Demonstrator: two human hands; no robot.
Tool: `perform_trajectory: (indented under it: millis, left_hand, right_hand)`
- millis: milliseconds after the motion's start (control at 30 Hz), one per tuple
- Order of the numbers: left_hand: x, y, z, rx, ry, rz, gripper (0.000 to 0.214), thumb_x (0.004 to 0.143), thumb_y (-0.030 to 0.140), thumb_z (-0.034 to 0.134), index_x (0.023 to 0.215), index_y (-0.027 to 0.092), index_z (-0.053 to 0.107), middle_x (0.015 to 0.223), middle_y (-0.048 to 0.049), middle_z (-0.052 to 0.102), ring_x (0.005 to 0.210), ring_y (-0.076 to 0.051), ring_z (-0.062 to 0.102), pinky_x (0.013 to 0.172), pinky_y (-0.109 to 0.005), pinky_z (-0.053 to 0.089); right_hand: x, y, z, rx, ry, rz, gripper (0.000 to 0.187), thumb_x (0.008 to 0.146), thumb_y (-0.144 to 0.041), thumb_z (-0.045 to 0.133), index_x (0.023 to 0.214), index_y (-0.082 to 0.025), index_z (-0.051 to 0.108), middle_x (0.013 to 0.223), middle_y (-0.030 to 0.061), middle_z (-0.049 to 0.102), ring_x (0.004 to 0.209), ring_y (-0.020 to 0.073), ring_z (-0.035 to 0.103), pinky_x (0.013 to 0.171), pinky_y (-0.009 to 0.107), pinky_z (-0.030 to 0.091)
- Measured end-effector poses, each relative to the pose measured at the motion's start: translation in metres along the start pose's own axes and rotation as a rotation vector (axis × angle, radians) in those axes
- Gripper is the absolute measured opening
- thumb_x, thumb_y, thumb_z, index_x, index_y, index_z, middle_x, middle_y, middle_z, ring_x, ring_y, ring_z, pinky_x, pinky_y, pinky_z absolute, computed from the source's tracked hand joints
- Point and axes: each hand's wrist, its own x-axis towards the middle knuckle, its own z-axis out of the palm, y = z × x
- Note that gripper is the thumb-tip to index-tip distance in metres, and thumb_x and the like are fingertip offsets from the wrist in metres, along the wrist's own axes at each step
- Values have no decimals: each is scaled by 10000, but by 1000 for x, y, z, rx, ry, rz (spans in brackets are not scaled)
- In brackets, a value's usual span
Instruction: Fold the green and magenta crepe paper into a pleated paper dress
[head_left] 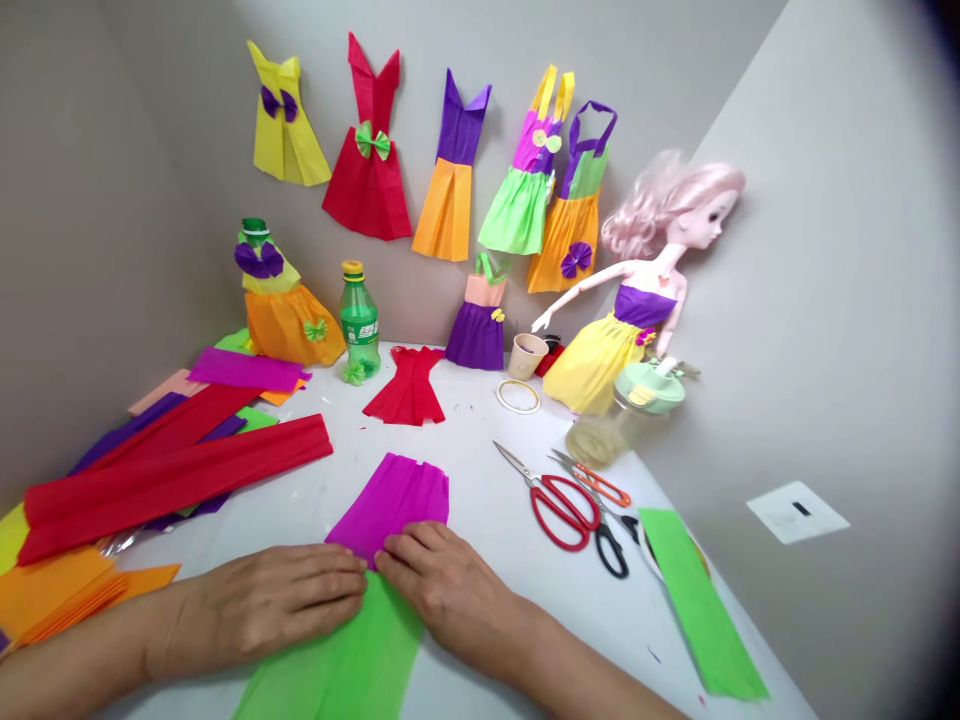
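A pleated magenta crepe paper piece (pixel 396 497) lies on the white table (pixel 480 470), its near edge overlapping a green crepe paper sheet (pixel 352 660). My left hand (pixel 277 600) lies flat on the seam where the two papers meet, fingers stretched toward the middle. My right hand (pixel 442 585) presses on the same seam from the right, fingertips on the magenta edge. Both hands rest on the paper rather than grip it.
Red-handled scissors (pixel 559 505), orange scissors (pixel 596 482) and black-handled scissors (pixel 611 545) lie right. A green paper strip (pixel 701 605) is at the right edge. Red paper rolls (pixel 172 480) pile left. A doll (pixel 645 300), green bottle (pixel 359 322), cup (pixel 527 355), tape ring (pixel 517 396), red paper dress (pixel 407 388) stand behind.
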Motion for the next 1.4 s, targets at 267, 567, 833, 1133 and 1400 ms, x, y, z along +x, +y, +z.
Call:
perform_trajectory:
  millis: [267, 567, 833, 1133, 1400]
  left_hand:
    - [33, 8, -17, -25, -125, 215, 387, 1005, 89, 450, 1335, 144, 645, 1096, -109, 787, 1132, -221, 704, 1106, -324, 490]
    - [34, 4, -2, 48, -92, 236, 337, 987, 70, 431, 1123, 154, 728, 1035, -124, 784, 1066, -224, 712, 1097, -340, 485]
    - [13, 0, -19, 170, -86, 139, 470, 943, -35, 374, 1284, 143, 646, 1227, -60, 749, 1197, -155, 667, 1141, -220, 378]
    - [32, 14, -23, 38, -207, 202, 458, 982, 23, 355, 1332, 125, 634, 1209, -98, 754, 1190, -197, 679, 1144, -298, 425]
    - [26, 14, 4, -99, -76, 117, 329, 952, 99, 559, 1161, 273, 743, 1033, -81, 788, 1029, -213, 733, 1077, -334, 518]
  right_hand:
    - [1, 2, 0, -12, 6, -18, 237, 1029, -160, 492, 1248, -110, 567, 1041, 85, 633, 974, 214, 523, 897, 349, 446]
    - [0, 4, 4, -26, 22, -36, 213, 1048, -170, 451, 1198, -110, 590, 1042, 73, 629, 982, 216, 520, 909, 348, 419]
    - [1, 5, 1, -16, 27, -37, 186, 1034, -170, 498, 1176, -115, 604, 1005, 60, 626, 941, 209, 507, 885, 333, 413]
    - [1, 4, 6, -10, 20, -18, 184, 1045, -171, 466, 1162, -122, 600, 1040, 67, 633, 967, 214, 516, 903, 342, 410]
    - [3, 3, 0, -18, 5, -25, 190, 1045, -167, 466, 1165, -107, 601, 1045, 78, 638, 973, 215, 526, 897, 339, 414]
